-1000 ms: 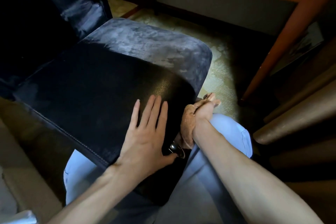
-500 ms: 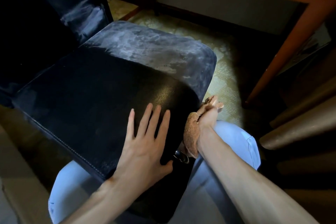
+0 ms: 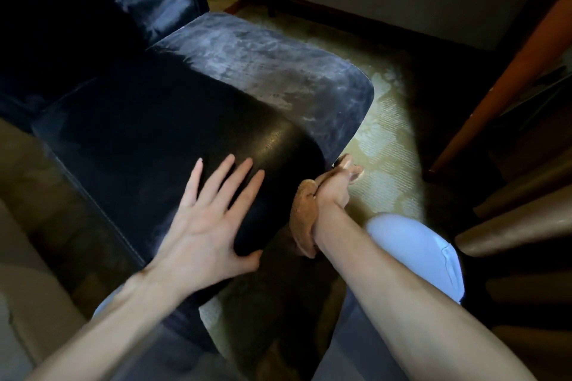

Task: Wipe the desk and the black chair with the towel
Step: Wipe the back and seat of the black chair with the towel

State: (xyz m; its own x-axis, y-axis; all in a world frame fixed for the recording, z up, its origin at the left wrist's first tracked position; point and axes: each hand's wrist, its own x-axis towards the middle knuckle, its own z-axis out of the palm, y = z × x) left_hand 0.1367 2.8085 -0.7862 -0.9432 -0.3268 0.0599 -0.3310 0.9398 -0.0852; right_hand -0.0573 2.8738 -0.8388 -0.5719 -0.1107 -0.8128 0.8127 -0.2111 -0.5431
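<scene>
Left hand [image 3: 204, 226] flat, fingers spread, on black leather chair seat [image 3: 148, 139]; right hand [image 3: 335, 187] grips bunched tan towel [image 3: 305, 219] centre-right. Wipe firmly toward the dusty grey patch [image 3: 263, 71], upper centre.

One wide-angle camera, worn on the person's head, gives the only view. It faces forward and steeply down, close above the black chair [image 3: 154, 133], whose seat fills the left and middle. Both forearms enter from the bottom edge, the left hand [image 3: 210, 219] flat on the seat and the right hand [image 3: 334, 189] gripping the towel [image 3: 305, 219] near centre. The carpet [image 3: 387, 145] and the desk [image 3: 510, 80] leg lie at right.
</scene>
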